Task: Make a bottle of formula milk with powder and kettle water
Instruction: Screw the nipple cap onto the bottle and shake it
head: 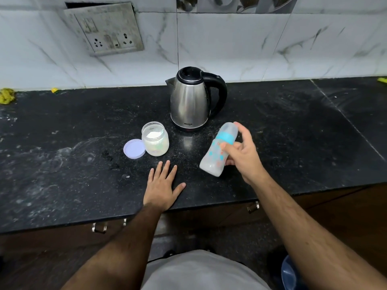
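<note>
My right hand (240, 155) grips a baby bottle (213, 158) with a teal collar and clear cap. The bottle is tilted, cap end up toward the kettle, above the counter, and cloudy white liquid shows in its lower end. My left hand (162, 185) lies flat, fingers spread, on the black counter (83, 164) near the front edge. An open jar of white powder (155, 139) stands just ahead of my left hand, its lilac lid (134, 148) lying beside it on the left. A steel kettle (191, 99) with a black handle and a shut lid stands behind the jar and bottle.
A tiled wall with a socket plate (109, 30) rises behind the counter. Yellow scraps (6, 96) lie at the far left by the wall, and another is at the far right. Drawer handles (100, 228) sit under the counter's front edge. A blue object (290, 273) is on the floor at the right.
</note>
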`<state>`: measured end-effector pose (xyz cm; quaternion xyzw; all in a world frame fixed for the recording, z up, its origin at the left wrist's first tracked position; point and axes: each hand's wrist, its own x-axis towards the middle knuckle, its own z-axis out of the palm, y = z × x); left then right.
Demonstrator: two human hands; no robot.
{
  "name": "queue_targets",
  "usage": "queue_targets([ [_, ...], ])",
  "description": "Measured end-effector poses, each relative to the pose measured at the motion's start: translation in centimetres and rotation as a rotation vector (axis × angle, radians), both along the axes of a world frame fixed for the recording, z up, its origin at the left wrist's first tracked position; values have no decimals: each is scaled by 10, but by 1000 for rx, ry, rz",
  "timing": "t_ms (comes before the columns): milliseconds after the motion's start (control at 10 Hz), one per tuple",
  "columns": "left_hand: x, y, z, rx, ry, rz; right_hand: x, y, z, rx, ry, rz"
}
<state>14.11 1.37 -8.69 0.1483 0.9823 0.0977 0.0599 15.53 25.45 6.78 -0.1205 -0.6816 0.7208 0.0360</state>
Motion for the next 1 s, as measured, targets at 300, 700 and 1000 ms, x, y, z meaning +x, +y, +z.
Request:
queue_targets([
  [300,-2,0,0,-6,-5,-5,0,-9,5,-36,-7,29],
  [700,-2,1,2,4,-2,2,-8,-1,9,-146,-3,-170],
  [1000,-2,1,3,-4,-8,-3,-5,2,11,-116,10,-147],
])
